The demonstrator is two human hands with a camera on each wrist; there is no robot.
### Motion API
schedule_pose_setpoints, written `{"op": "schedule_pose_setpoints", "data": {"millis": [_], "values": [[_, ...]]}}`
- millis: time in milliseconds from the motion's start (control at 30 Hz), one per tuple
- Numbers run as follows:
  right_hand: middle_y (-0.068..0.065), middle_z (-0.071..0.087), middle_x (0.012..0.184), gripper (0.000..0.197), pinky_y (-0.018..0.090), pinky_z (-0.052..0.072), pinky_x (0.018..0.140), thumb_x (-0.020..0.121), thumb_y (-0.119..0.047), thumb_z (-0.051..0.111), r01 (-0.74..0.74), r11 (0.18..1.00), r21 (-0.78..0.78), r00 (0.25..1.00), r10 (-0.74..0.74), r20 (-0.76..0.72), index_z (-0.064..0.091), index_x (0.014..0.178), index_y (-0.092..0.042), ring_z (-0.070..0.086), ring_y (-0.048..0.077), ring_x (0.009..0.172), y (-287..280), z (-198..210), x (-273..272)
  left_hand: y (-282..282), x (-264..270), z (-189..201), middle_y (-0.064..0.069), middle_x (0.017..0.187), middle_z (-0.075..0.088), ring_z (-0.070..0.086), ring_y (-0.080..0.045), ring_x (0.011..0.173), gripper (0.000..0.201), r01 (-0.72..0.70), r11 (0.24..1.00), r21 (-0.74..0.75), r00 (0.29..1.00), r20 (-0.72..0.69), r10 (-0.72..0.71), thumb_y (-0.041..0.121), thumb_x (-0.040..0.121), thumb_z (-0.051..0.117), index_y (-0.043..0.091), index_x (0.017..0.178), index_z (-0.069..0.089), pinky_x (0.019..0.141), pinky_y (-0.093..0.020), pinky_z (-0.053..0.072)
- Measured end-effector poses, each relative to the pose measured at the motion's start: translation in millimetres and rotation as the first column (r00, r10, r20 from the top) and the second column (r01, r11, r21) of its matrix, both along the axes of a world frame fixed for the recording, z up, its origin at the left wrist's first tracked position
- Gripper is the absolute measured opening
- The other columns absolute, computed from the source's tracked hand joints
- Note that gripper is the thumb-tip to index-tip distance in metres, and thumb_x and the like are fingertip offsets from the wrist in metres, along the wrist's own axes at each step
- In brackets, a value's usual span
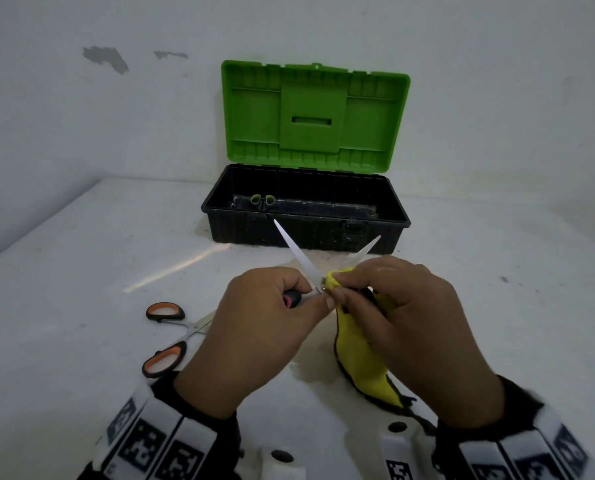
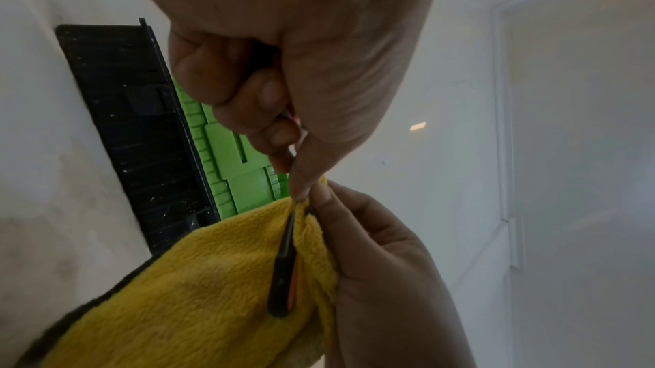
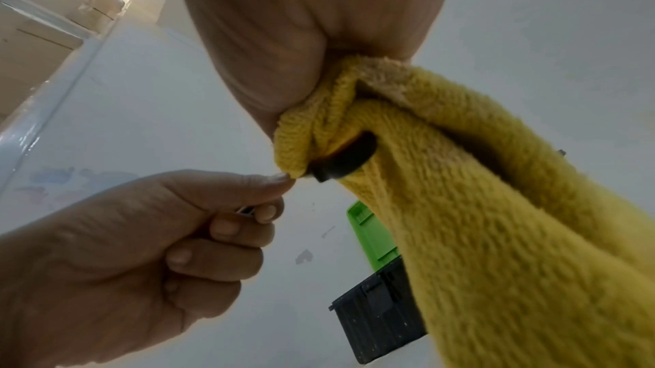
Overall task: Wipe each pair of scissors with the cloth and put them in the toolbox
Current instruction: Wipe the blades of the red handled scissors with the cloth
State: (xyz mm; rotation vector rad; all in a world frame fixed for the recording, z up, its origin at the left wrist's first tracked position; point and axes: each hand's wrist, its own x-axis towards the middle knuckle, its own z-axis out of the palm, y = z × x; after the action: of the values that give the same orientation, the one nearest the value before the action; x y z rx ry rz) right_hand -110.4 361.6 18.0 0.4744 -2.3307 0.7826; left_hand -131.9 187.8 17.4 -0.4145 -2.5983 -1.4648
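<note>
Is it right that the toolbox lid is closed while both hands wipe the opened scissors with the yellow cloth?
Not quite: the toolbox lid stands open, as the head view shows. The rest holds: both hands work the opened scissors with the yellow cloth.

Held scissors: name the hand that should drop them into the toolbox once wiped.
Left. The left hand already grips a handle of the open scissors, while the right hand is busy with the cloth. The toolbox stands open just ahead.
</note>
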Motion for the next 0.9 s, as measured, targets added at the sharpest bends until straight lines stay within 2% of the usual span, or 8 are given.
{"op": "schedule_pose_setpoints", "data": {"millis": [133, 267, 400, 467, 567, 700, 800, 900], "values": [[-0.027, 0.056, 0.08, 0.008, 0.006, 0.037, 0.071, 0.083, -0.031, 0.069, 0.087, 0.996, -0.007, 0.996, -0.087, -0.037, 0.074, 0.087, -0.027, 0.049, -0.019, 0.077, 0, -2, -4, 3, 1, 2, -0.003, 0.062, 0.06, 0.048, -0.013, 0.055, 0.033, 0.008, 0.999, -0.032, 1.0, -0.017, -0.008, 0.054, 0.078, 0.067, 0.024, 0.068, 0.068, 0.052, -0.022, 0.038], [-0.025, 0.059, 0.074, 0.001, 0.01, 0.042, 0.067, 0.083, -0.027, 0.073, 0.077, 0.996, -0.039, 0.997, -0.077, 0.003, 0.073, 0.083, -0.027, 0.056, -0.005, 0.075, -1, -2, -5, 4, -1, 0, -0.004, 0.063, 0.061, 0.052, -0.017, 0.06, 0.031, -0.002, 0.999, -0.033, 1.0, -0.024, 0.001, 0.052, 0.079, 0.068, 0.023, 0.068, 0.068, 0.052, -0.022, 0.039], [-0.02, 0.064, 0.073, 0.005, 0.002, 0.038, 0.068, 0.081, -0.028, 0.076, 0.058, 0.998, 0.001, 0.997, -0.058, 0.045, 0.071, 0.08, -0.027, 0.057, -0.007, 0.077, -2, -1, -4, 5, -1, -4, -0.004, 0.064, 0.061, 0.055, -0.019, 0.062, 0.031, -0.01, 0.999, -0.043, 1.0, -0.016, 0.009, 0.051, 0.079, 0.068, 0.022, 0.068, 0.068, 0.058, -0.033, 0.046], [-0.02, 0.065, 0.073, 0.007, 0.006, 0.039, 0.068, 0.081, -0.025, 0.078, 0.084, 0.996, -0.038, 0.996, -0.083, 0.029, 0.071, 0.079, -0.026, 0.056, -0.007, 0.073, -4, -3, -4, 7, -1, -3, -0.002, 0.062, 0.059, 0.052, -0.017, 0.059, 0.031, -0.01, 0.997, -0.075, 0.999, -0.033, 0.008, 0.051, 0.081, 0.067, 0.024, 0.067, 0.066, 0.055, -0.028, 0.043], [-0.018, 0.064, 0.07, 0.008, 0.019, 0.047, 0.064, 0.084, -0.024, 0.075, 0.136, 0.982, -0.13, 0.991, -0.134, 0.027, 0.07, 0.078, -0.024, 0.059, 0.002, 0.07, -14, -6, -5, 8, -2, -1, 0.004, 0.057, 0.052, 0.046, -0.007, 0.054, 0.032, -0.035, 0.991, -0.131, 0.997, -0.066, 0.027, 0.05, 0.084, 0.066, 0.027, 0.062, 0.059, 0.051, -0.015, 0.035], [-0.018, 0.059, 0.065, 0.015, 0.005, 0.04, 0.057, 0.085, -0.022, 0.073, 0.199, 0.942, -0.27, 0.977, -0.171, 0.124, 0.064, 0.074, -0.023, 0.058, -0.004, 0.07, -19, -8, -9, 5, -4, -2, 0.004, 0.055, 0.05, 0.045, -0.005, 0.054, 0.033, -0.032, 0.992, -0.122, 0.997, -0.073, 0.023, 0.05, 0.083, 0.066, 0.026, 0.062, 0.06, 0.054, -0.014, 0.038], [-0.013, 0.063, 0.067, 0.014, 0.007, 0.044, 0.06, 0.086, -0.026, 0.073, 0.216, 0.919, -0.329, 0.966, -0.152, 0.209, 0.066, 0.075, -0.023, 0.06, 0.0, 0.073, -11, -6, -14, 5, -6, -5, -0.001, 0.058, 0.052, 0.042, -0.007, 0.052, 0.034, -0.028, 0.996, -0.085, 0.998, -0.057, 0.023, 0.049, 0.082, 0.068, 0.021, 0.063, 0.063, 0.051, -0.017, 0.035], [-0.016, 0.063, 0.067, 0.011, 0.011, 0.047, 0.056, 0.084, -0.031, 0.073, 0.14, 0.944, -0.299, 0.972, -0.073, 0.224, 0.068, 0.075, -0.027, 0.061, 0.005, 0.071, -10, -4, -10, 4, -9, -8, -0.002, 0.061, 0.056, 0.045, -0.006, 0.054, 0.031, -0.031, 0.998, -0.05, 0.999, -0.026, 0.03, 0.048, 0.081, 0.07, 0.022, 0.066, 0.066, 0.053, -0.018, 0.036]]}}
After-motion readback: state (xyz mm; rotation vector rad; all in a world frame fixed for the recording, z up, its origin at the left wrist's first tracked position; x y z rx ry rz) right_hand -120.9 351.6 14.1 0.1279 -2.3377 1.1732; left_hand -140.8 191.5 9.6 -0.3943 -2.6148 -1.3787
